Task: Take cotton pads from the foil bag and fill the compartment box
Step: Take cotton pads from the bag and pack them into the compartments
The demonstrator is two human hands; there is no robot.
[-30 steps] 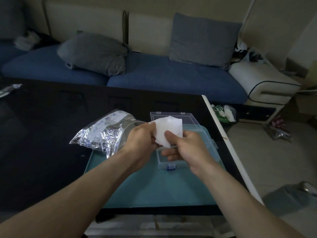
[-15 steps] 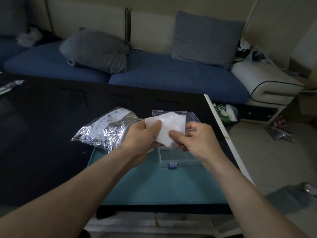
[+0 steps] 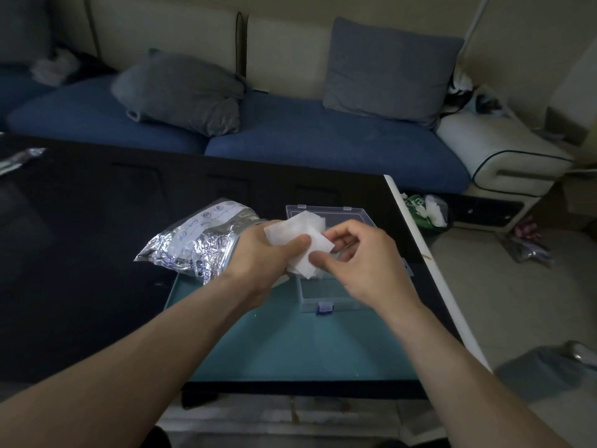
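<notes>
The left hand (image 3: 258, 253) grips a small stack of white cotton pads (image 3: 292, 232), with the thumb pressed on top of the stack and the fingers curled under it. The right hand (image 3: 361, 260) pinches the corner of one pad between thumb and forefinger, and its other fingers are loosely bent. Both hands hold the pads in the air above the clear compartment box (image 3: 326, 291), whose lid stands open toward the far side. The box sits on a teal tray (image 3: 290, 347) near the right edge of the dark table (image 3: 80, 253). The foil bag (image 3: 197, 244) lies partly on the far left corner of the tray and partly on the table, just beside the left wrist.

I judge that the person is separating one pad from the stack. The pads are thin and probably cling together, so two may come away at once, or the stack may slip and spill over the tray if the left thumb loosens. The box looks light, so a hand that pushes a pad down too hard could shift it toward the table's right edge. I cannot tell whether any compartment already holds pads.
</notes>
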